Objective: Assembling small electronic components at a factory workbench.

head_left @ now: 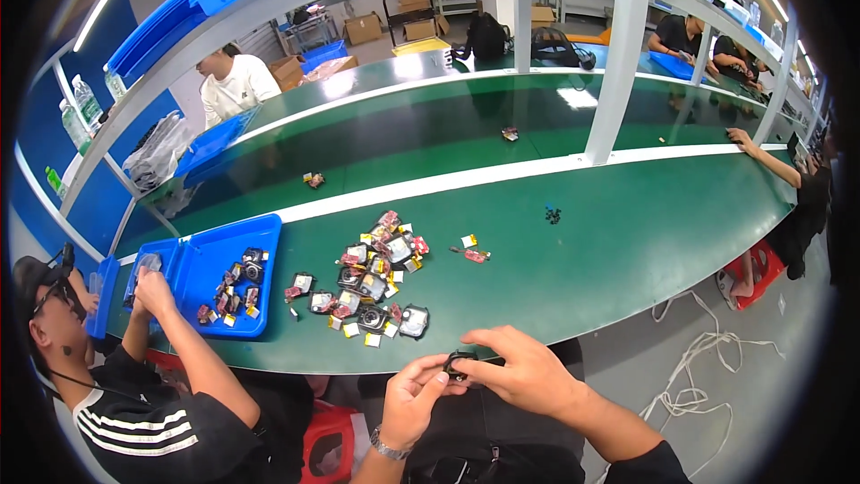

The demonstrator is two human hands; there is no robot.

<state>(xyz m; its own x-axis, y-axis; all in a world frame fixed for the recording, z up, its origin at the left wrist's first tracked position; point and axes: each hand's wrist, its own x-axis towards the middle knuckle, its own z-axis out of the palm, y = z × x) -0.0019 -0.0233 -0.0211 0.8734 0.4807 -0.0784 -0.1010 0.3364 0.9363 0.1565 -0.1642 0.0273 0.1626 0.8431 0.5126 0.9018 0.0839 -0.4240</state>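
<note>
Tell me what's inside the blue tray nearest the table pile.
Small black parts, reddish boards and white pieces lie clustered in the blue tray; anything beneath them is covered from view.

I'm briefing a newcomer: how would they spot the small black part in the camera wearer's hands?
Find the green table and, towards its near edge, the pile of loose parts. Past that edge, nearer the camera, the left hand, with a metal watch at its wrist, pinches the small black part, and the right hand touches it. Unlike the piled parts, it is off the table.
</note>
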